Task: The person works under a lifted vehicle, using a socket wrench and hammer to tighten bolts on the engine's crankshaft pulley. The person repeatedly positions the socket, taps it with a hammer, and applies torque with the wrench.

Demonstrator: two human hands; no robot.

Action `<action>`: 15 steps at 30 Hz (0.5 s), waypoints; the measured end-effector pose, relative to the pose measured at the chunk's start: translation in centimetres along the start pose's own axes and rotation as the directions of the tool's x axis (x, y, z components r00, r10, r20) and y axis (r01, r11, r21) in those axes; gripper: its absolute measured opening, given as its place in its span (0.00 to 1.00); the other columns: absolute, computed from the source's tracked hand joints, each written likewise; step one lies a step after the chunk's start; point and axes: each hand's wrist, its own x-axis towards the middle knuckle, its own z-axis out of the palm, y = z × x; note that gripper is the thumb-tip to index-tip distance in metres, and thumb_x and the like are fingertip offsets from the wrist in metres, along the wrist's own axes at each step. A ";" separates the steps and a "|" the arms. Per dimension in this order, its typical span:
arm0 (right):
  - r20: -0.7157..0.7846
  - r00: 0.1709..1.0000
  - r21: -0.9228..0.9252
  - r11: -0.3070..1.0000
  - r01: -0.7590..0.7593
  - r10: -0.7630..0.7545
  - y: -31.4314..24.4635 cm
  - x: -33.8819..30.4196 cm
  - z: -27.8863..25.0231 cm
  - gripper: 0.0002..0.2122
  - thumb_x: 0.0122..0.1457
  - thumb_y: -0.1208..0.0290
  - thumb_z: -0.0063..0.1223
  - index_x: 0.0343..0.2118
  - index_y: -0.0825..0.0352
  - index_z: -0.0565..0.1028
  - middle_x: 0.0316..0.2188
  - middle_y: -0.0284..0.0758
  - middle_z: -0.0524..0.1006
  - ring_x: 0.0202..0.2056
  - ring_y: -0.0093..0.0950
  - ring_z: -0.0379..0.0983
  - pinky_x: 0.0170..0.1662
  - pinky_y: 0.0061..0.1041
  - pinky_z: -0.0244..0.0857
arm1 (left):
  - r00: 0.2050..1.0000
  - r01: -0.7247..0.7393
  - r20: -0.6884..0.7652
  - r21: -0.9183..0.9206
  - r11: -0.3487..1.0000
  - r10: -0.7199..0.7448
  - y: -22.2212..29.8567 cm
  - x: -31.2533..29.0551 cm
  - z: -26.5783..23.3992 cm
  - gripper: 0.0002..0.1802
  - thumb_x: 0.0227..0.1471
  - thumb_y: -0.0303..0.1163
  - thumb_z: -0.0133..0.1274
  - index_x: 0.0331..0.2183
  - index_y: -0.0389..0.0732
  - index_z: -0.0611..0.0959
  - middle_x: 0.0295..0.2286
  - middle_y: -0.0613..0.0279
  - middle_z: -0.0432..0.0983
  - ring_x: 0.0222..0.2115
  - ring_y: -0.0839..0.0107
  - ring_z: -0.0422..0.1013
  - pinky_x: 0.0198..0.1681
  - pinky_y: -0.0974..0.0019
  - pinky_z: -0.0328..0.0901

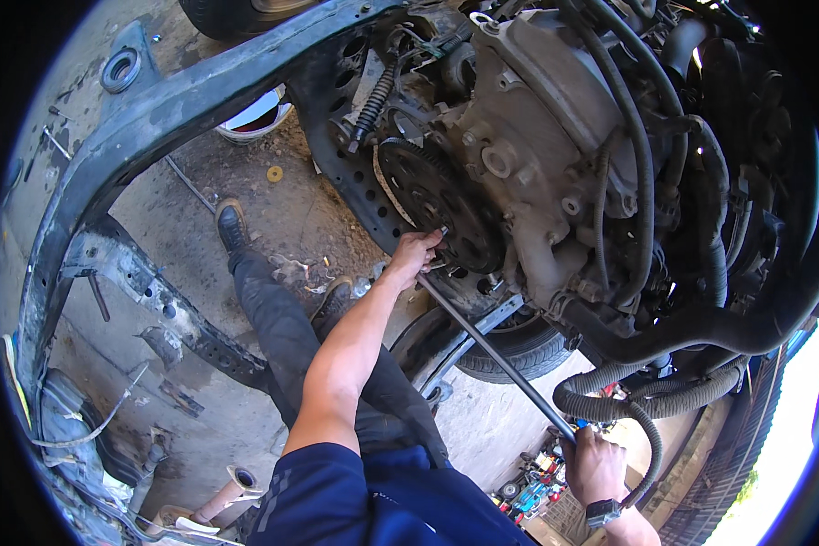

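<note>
A long metal bar [491, 341] slants from the engine down to the lower right, with both my hands on it. My left hand [416, 256] is closed round its upper end, up against the dark toothed flywheel [423, 182] on the engine's side. What fitting sits under those fingers is mostly hidden. Lower right, my right hand [597, 466] wraps round the bar's other end; a dark watch [602, 513] is on that wrist. The dusty grey engine [555, 118] fills the upper right.
A dark vehicle frame rail [182, 96] curves round the left. Ribbed hoses [601, 391] hang near my right hand. Below the engine lies a tyre [519, 355]. A bucket of dark liquid [257, 123] stands beyond the rail, and tools [537, 487] lie at the lower right.
</note>
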 end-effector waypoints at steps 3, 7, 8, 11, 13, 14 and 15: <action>-0.009 1.000 0.053 0.999 0.009 -0.008 0.4 1.8 1.5 0.13 0.61 0.63 0.56 0.31 0.69 0.73 0.23 0.47 0.78 0.24 0.47 0.77 0.30 0.44 0.71 | 0.997 -0.061 -0.049 0.093 0.994 0.066 -0.1 0.2 0.5 0.21 0.60 0.47 0.58 0.29 0.36 0.83 0.15 0.76 0.62 0.15 0.82 0.55 0.17 0.72 0.49; -0.132 0.990 0.307 0.947 0.095 -0.056 0.5 2.8 1.7 0.12 0.60 0.64 0.59 0.35 0.70 0.76 0.27 0.48 0.78 0.29 0.51 0.76 0.35 0.46 0.71 | 0.984 -0.099 -0.124 0.204 0.974 0.125 -0.2 0.2 0.7 0.23 0.60 0.49 0.58 0.27 0.36 0.83 0.16 0.73 0.67 0.15 0.81 0.58 0.17 0.71 0.50; -0.090 0.993 0.298 0.949 0.102 -0.078 0.7 2.8 1.1 0.12 0.60 0.64 0.59 0.35 0.70 0.75 0.27 0.48 0.78 0.30 0.51 0.77 0.36 0.46 0.70 | 0.986 -0.062 -0.140 0.226 0.972 0.095 -0.1 0.2 0.7 0.24 0.60 0.49 0.59 0.27 0.36 0.83 0.16 0.72 0.68 0.14 0.80 0.58 0.16 0.71 0.50; -0.091 0.981 0.339 0.922 0.190 -0.169 1.6 2.0 -1.0 0.11 0.60 0.66 0.58 0.34 0.71 0.75 0.26 0.48 0.78 0.30 0.50 0.77 0.35 0.45 0.70 | 0.993 -0.015 -0.110 0.218 0.976 0.040 0.7 0.2 0.7 0.22 0.60 0.49 0.58 0.28 0.38 0.84 0.16 0.72 0.69 0.15 0.80 0.60 0.17 0.70 0.49; -0.113 0.978 0.235 0.951 0.198 -0.176 1.6 1.6 -1.4 0.11 0.60 0.67 0.57 0.34 0.71 0.75 0.26 0.49 0.78 0.28 0.50 0.77 0.33 0.45 0.71 | 0.995 0.004 -0.100 0.200 0.980 0.016 1.2 -0.1 0.8 0.22 0.59 0.50 0.59 0.30 0.38 0.83 0.17 0.75 0.65 0.16 0.82 0.56 0.18 0.72 0.47; 0.003 0.995 0.227 0.969 0.098 -0.101 1.5 1.7 -1.3 0.11 0.58 0.69 0.59 0.39 0.71 0.76 0.30 0.49 0.78 0.32 0.49 0.77 0.36 0.45 0.71 | 0.995 0.015 -0.096 0.196 0.980 0.004 1.4 -0.1 1.0 0.22 0.58 0.50 0.60 0.30 0.39 0.82 0.17 0.77 0.63 0.17 0.83 0.54 0.18 0.73 0.46; 0.064 0.997 0.209 0.977 0.027 -0.042 1.3 1.7 -0.9 0.13 0.57 0.71 0.60 0.44 0.71 0.77 0.35 0.50 0.78 0.36 0.49 0.77 0.39 0.45 0.71 | 0.994 0.025 -0.109 0.217 0.976 -0.002 1.5 -0.2 1.1 0.22 0.58 0.50 0.60 0.30 0.39 0.82 0.18 0.77 0.63 0.17 0.83 0.54 0.18 0.73 0.47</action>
